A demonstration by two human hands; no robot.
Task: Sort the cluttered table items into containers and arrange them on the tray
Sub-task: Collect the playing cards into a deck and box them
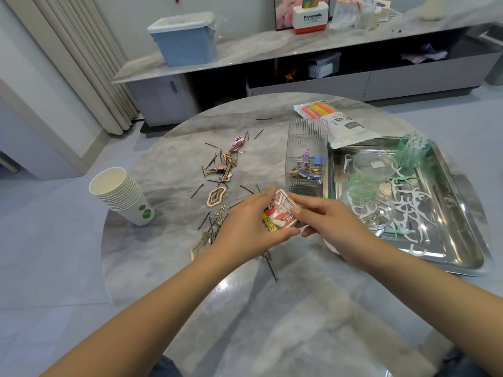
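Both hands meet over the table's middle on a small red and white printed box (278, 212). My left hand (246, 223) cups it from the left and below. My right hand (328, 217) pinches its right edge with thumb and fingers. Just behind stands a clear ribbed container (307, 137) with colourful hair clips at its bottom. Black bobby pins (196, 191) and decorated hair clips (226, 165) lie scattered to the left. The steel tray (460, 240) at right carries white floss picks (408, 205), a green cup (411, 152) and clear round dishes (374, 164).
A stack of paper cups (119, 195) stands near the table's left edge. A plastic bag with coloured rolls (336, 118) lies behind the tray. A loose bobby pin (272, 269) lies below my left wrist. A low cabinet with a blue bin (185, 42) runs along the far wall.
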